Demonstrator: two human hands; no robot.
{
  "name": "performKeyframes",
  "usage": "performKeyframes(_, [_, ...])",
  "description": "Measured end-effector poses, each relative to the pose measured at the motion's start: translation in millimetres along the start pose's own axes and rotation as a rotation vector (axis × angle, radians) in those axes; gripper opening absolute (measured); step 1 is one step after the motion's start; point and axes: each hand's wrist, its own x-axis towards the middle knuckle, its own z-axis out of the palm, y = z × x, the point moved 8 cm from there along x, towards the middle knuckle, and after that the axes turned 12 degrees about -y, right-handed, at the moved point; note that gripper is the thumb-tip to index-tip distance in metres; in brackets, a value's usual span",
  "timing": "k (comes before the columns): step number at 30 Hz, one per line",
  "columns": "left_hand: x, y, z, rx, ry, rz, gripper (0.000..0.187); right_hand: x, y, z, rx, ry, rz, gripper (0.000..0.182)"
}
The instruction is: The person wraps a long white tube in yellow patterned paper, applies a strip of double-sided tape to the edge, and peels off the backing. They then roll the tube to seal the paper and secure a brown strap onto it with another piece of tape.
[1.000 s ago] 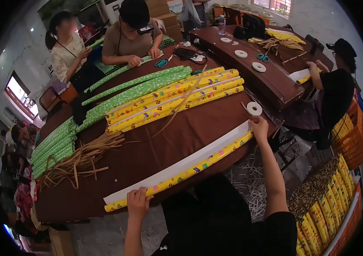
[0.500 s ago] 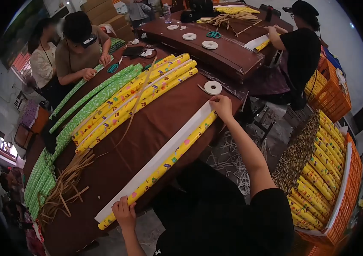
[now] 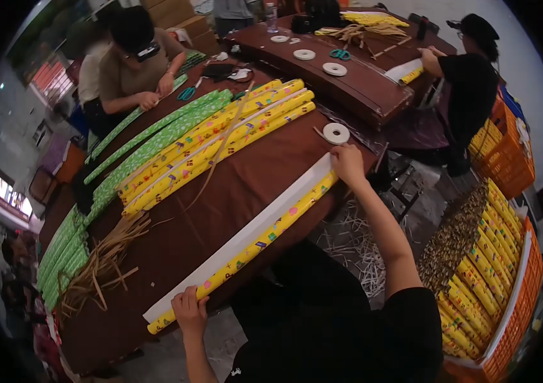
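A long roll of yellow patterned wrapping paper (image 3: 263, 241) lies slantwise along the near table edge, with a white strip of its underside (image 3: 246, 237) showing on the far side. My left hand (image 3: 189, 311) is closed over the roll near its lower left end. At the upper right end, my right hand (image 3: 348, 166) grips the paper, its fingertips partly hidden. Just beyond that hand is a white roll of tape (image 3: 336, 133), lying flat with a loose end.
Several finished-looking yellow rolls (image 3: 220, 143) and green rolls (image 3: 156, 137) lie across the brown table (image 3: 233, 210). Tan paper strips (image 3: 102, 262) are bunched at left. An orange crate (image 3: 519, 306) of yellow rolls stands at right. Co-workers handle paper at the tables (image 3: 373, 96).
The whole scene has shifted slightly rightward in view as the head camera turned. Both hands stay at the two ends of the yellow roll, with little visible movement along it.
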Motion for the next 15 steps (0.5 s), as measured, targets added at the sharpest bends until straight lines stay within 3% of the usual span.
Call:
performKeyframes(2, [1.6,1.6,-0.3,-0.039,-0.001,0.042,0.039,1.3,-5.9,-10.6,-0.107,0.031,-0.056,0.016])
performKeyframes(3, [1.3,-3.3,-2.5,-0.025,0.012,-0.017,0.039,3.6,-3.9,-10.7,-0.104,0.021,-0.081,0.019])
performKeyframes(5, [1.5,1.3,-1.9,-0.007,-0.009,0.052,0.041,6.0,-1.9,-17.8,-0.032,0.047,-0.037,0.02])
performKeyframes(6, [0.5,-4.7,-3.5,-0.001,0.01,-0.014,0.041,0.8,-18.9,-32.9,-0.061,0.14,-0.106,0.022])
performKeyframes(8, [-0.6,-1.7,-2.6,-0.033,0.019,0.03,0.043,-11.8,-79.7,-43.3,0.046,0.004,-0.341,0.03])
performKeyframes(10, [0.2,-6.4,-9.7,-0.024,0.034,-0.038,0.043,-47.0,-149.8,-27.1,-0.004,-0.342,-0.738,0.044])
performKeyframes(12, [3.0,-1.9,-14.1,-0.088,0.003,0.018,0.041,-84.5,-198.1,-12.6,-0.009,-0.479,-1.11,0.05])
performKeyframes(15, [3.4,-4.1,-19.0,-0.123,0.015,0.024,0.04,-78.9,-208.6,7.5,0.011,-0.63,-1.16,0.041])
